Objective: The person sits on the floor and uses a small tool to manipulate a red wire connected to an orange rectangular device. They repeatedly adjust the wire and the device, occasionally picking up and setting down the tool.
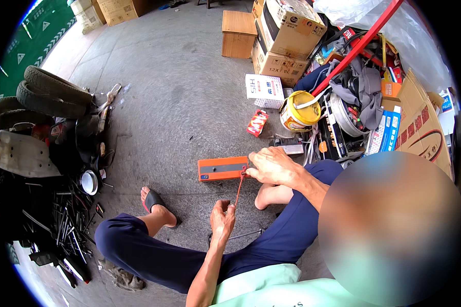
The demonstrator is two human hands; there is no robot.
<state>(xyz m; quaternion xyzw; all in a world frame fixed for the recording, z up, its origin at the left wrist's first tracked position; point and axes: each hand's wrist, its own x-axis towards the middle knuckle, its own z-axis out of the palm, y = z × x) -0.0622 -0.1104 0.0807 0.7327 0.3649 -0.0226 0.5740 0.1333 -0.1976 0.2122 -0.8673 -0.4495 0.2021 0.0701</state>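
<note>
On the floor in front of me lies an orange box-shaped device [208, 163] with a dark grey band along its top. A thin red-orange cable [238, 191] runs from its right end down toward me. Its lower part is pinched between the fingers of my left hand [222, 221], which stays apart from the device. My right hand [272, 166] is at the device's right end, fingers closed around the red upper end of the cable; the exact grip is partly hidden. A thin metal rod [247, 235] lies on the floor between my legs, beyond my left forearm.
Several tyres [54, 92] and a heap of metal tools [69, 225] lie at the left. To the right stand a yellow bucket [298, 115], a white box [264, 89], a small red packet [257, 123] and stacked cartons [287, 36]. A blurred round patch covers the lower right.
</note>
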